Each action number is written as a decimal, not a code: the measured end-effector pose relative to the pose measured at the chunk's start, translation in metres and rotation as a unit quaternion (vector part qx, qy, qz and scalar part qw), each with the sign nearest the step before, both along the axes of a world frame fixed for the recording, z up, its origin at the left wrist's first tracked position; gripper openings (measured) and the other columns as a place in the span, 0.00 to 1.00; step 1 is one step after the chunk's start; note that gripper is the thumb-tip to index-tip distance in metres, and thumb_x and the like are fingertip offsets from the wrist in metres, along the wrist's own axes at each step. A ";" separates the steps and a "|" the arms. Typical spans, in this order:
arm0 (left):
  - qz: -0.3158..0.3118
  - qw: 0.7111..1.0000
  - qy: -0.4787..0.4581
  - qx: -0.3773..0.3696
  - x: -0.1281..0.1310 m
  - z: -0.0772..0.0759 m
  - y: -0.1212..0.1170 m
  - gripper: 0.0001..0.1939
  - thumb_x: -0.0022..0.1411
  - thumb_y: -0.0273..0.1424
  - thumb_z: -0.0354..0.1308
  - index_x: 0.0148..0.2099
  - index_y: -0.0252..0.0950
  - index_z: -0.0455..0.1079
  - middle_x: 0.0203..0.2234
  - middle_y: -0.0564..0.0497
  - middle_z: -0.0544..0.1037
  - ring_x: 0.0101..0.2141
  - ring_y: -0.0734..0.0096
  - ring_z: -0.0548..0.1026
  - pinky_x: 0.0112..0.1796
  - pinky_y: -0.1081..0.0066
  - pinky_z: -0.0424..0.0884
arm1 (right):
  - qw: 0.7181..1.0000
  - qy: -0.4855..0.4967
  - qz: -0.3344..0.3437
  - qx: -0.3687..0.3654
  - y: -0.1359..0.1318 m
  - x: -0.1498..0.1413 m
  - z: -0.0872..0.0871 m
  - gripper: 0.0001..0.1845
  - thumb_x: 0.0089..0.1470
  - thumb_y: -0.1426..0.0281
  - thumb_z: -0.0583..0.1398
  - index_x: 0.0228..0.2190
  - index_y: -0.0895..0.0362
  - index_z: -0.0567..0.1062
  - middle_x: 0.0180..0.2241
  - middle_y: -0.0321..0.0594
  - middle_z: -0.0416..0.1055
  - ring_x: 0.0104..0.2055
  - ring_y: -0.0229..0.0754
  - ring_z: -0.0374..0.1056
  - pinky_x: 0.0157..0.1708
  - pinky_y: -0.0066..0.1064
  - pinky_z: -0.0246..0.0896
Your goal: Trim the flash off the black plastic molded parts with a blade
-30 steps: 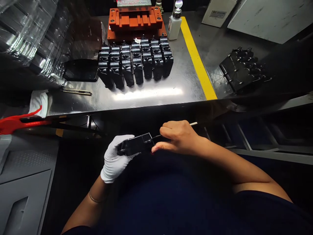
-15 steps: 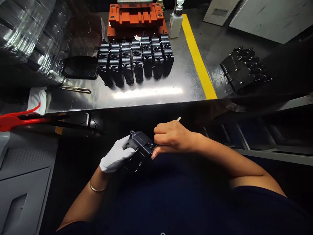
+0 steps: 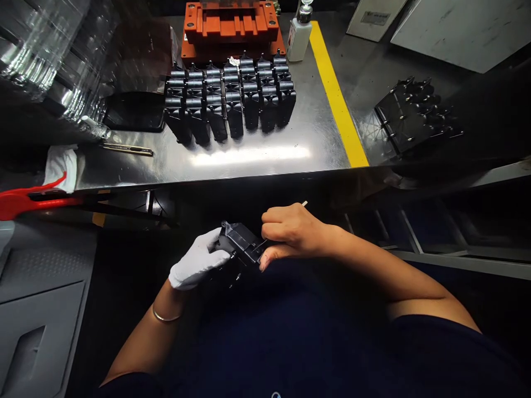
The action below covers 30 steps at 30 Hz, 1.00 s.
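My left hand (image 3: 198, 261), in a white glove, grips a black plastic part (image 3: 241, 241) below the table's front edge. The part is tilted, with its ribbed side up and its far end toward my bare right hand (image 3: 288, 232). In that closed right hand is a thin tool with a pale handle end (image 3: 305, 203) poking out above the knuckles. Its slim dark tip reaches the part's right end; whether it touches I cannot tell. On the steel table (image 3: 174, 171) stand several similar black parts (image 3: 234, 119) in close rows.
Behind the rows sits an orange fixture (image 3: 232, 27), with a white pump bottle (image 3: 299, 38) beside it. Yellow tape (image 3: 338, 99) crosses the table; more black parts (image 3: 409, 119) lie right of it. At left are a cutter knife (image 3: 128, 149), a white cloth (image 3: 62, 166) and a red-handled tool (image 3: 25, 203).
My left hand has turned the black part from its flat side to its ribbed side. My right hand has shifted slightly left with the tool, then barely moved.
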<state>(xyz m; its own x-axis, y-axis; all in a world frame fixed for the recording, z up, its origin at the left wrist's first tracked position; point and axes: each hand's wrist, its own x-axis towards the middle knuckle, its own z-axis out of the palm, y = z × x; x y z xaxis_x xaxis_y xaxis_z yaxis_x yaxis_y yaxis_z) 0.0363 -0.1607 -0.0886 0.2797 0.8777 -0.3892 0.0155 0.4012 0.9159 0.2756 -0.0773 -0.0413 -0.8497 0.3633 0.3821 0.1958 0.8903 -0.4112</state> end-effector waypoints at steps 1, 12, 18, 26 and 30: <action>0.001 1.000 -0.005 0.001 0.000 -0.001 0.000 0.30 0.49 0.47 0.69 0.48 0.32 0.72 0.30 0.50 0.76 0.30 0.68 0.70 0.32 0.71 0.69 | 1.000 -0.001 -0.004 0.003 0.000 0.000 -0.001 0.35 0.59 0.42 0.47 0.18 0.58 0.64 0.20 0.32 0.55 0.22 0.32 0.52 0.22 0.27 0.37; 0.046 0.998 -0.022 0.020 0.015 -0.015 -0.006 0.27 0.50 0.50 0.66 0.44 0.33 0.74 0.32 0.48 0.77 0.32 0.66 0.71 0.34 0.71 0.69 | 0.995 0.054 -0.043 0.071 0.000 0.002 -0.009 0.33 0.60 0.46 0.51 0.17 0.58 0.63 0.18 0.31 0.53 0.21 0.32 0.50 0.22 0.27 0.39; 0.043 0.998 -0.044 0.011 0.018 -0.009 -0.005 0.33 0.49 0.53 0.66 0.49 0.33 0.73 0.37 0.45 0.79 0.36 0.62 0.73 0.38 0.68 0.71 | 0.994 0.047 -0.066 0.078 -0.001 0.002 -0.008 0.33 0.59 0.44 0.50 0.21 0.59 0.68 0.21 0.33 0.57 0.24 0.33 0.53 0.23 0.27 0.40; 0.062 0.998 -0.032 0.008 0.022 -0.008 -0.005 0.29 0.51 0.50 0.66 0.47 0.33 0.75 0.36 0.43 0.80 0.38 0.57 0.75 0.38 0.66 0.72 | 0.993 0.056 -0.069 0.078 -0.002 0.001 -0.013 0.33 0.61 0.45 0.49 0.21 0.59 0.68 0.21 0.33 0.57 0.23 0.33 0.53 0.23 0.27 0.41; 0.063 0.997 -0.033 0.014 0.023 -0.005 -0.004 0.27 0.51 0.50 0.66 0.46 0.35 0.75 0.36 0.45 0.79 0.38 0.59 0.75 0.40 0.67 0.72 | 0.992 0.051 -0.081 0.084 -0.002 0.000 -0.014 0.34 0.61 0.44 0.47 0.21 0.59 0.68 0.21 0.33 0.57 0.24 0.33 0.53 0.23 0.27 0.40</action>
<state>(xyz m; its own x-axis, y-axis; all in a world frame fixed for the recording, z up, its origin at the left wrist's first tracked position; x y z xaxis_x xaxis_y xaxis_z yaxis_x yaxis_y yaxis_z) 0.0595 -0.1645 -0.0937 0.1917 0.9174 -0.3488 -0.0947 0.3710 0.9238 0.2759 -0.0791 -0.0551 -0.7395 0.4148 0.5302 0.3062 0.9087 -0.2838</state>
